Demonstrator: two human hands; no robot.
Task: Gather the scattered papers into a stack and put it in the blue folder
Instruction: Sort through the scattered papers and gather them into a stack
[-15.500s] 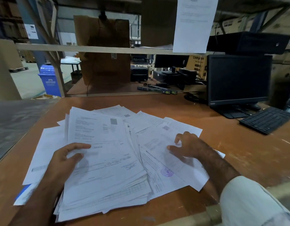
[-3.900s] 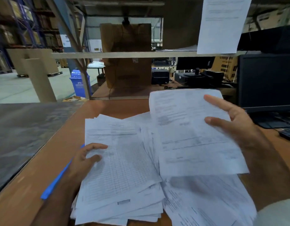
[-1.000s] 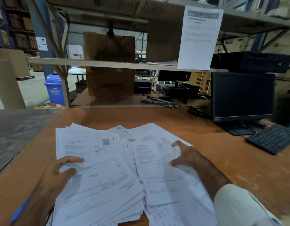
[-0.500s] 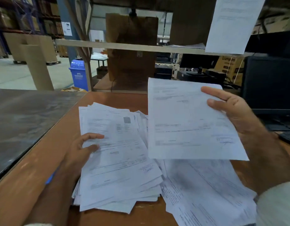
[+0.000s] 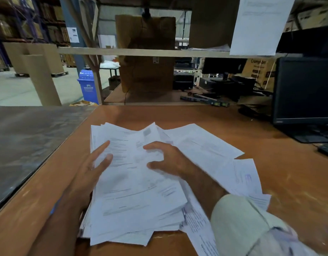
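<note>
A thick stack of white printed papers [image 5: 133, 196] lies on the brown table [image 5: 215, 115] in front of me. My left hand [image 5: 93, 170] rests flat on the stack's left edge, fingers spread. My right hand [image 5: 167, 159] presses a sheet onto the top of the stack, fingers curled and apart. More loose papers [image 5: 211, 148] fan out to the right, under my right forearm. Only a thin blue sliver of the blue folder [image 5: 55, 206] shows beside my left wrist; the rest is hidden under my arm and the papers.
A dark monitor [image 5: 305, 91] stands at the right with a keyboard corner [image 5: 326, 149] below it. A grey metal surface [image 5: 24, 137] adjoins the table on the left. A shelf bar [image 5: 141, 52] crosses above, with a hanging sheet [image 5: 259, 24].
Half a second ago my right hand held one sheet up in the air; now that sheet lies on the left stack with my right hand pressing on it. My left hand stays at the stack's edge.
</note>
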